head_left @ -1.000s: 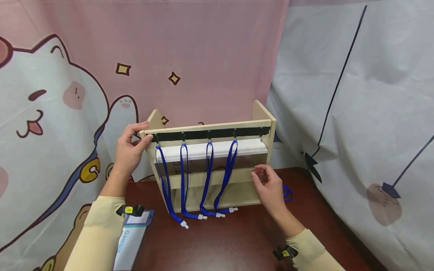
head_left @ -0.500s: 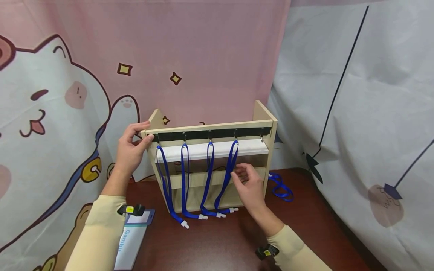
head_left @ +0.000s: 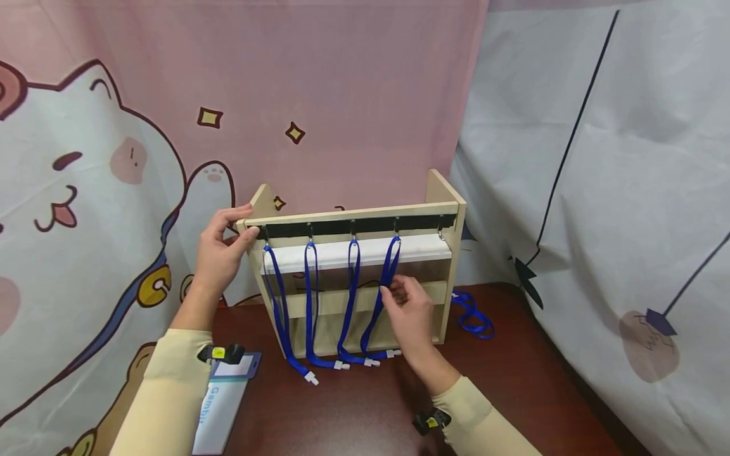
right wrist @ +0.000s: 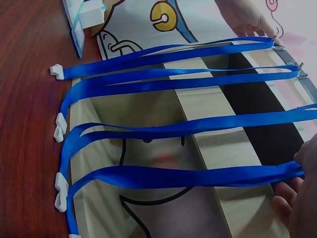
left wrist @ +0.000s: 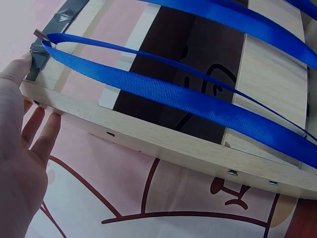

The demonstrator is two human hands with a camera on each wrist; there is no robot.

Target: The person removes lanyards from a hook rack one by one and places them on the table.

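Right hand (head_left: pixel 409 311) shifted left from rack's right end; fingers now pinch fourth lanyard (head_left: pixel 385 278), frame centre. Left hand (head_left: pixel 219 253) clamps rack (head_left: pixel 447 196) top-left corner. I advise: brace rack, lift strap straight off hook (head_left: pixel 396 223).

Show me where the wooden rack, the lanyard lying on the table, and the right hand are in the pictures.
wooden rack (head_left: pixel 440 190): head view, on the right side panel near its top.
lanyard lying on the table (head_left: pixel 472 316): head view, on the coiled blue strap.
right hand (head_left: pixel 409 316): head view, on the back of the hand.
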